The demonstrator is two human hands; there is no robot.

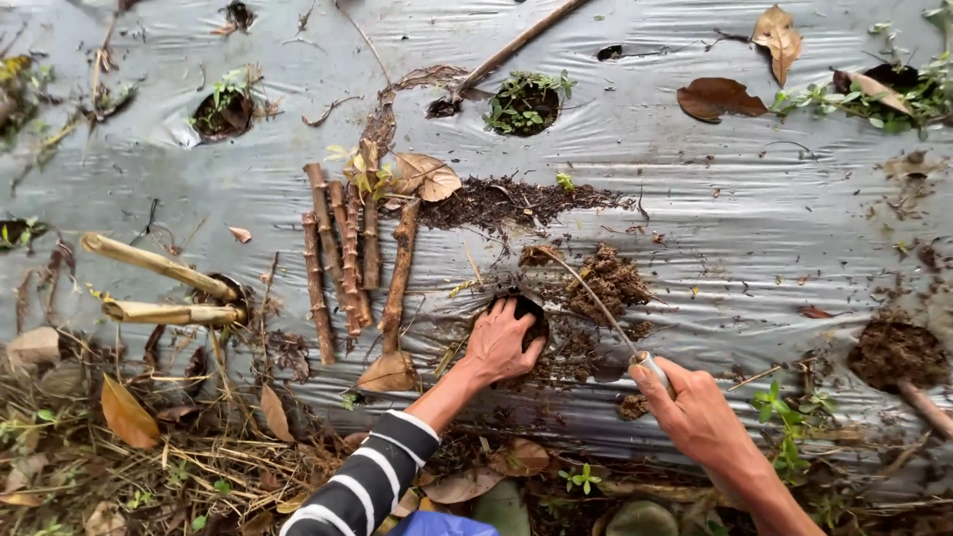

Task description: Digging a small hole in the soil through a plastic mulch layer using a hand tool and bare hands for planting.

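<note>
The left hand [504,337] reaches forward with its fingers spread and pressed into a dark planting hole [526,310] cut in the silver plastic mulch sheet [695,189]; it grips nothing that can be seen, the fingertips being down in the soil. The right hand [695,412] is closed around the pale handle of a thin curved blade [586,288], whose metal runs up and to the left from the fist, its tip resting by a clump of loose soil [611,278] just beyond the hole. The two hands are apart, the left ahead and to the left of the right.

The bundle of stem cuttings [347,248] lies on the sheet just left of the hole, well within reach of the left hand and farther from the right. The cuttings are brown, knobbly sticks laid side by side with their long axes running away from the person, nearly upright in the picture; one of them [399,278] leans closest to the hole, its near end beside a dry leaf [387,372].

Farther left, two bamboo pieces [159,288] poke out of another hole. More holes with small weeds [524,101] dot the sheet farther off, and a soil mound [898,349] sits at the right edge. Dry leaves and grass [179,447] cover the ground nearest the person.
</note>
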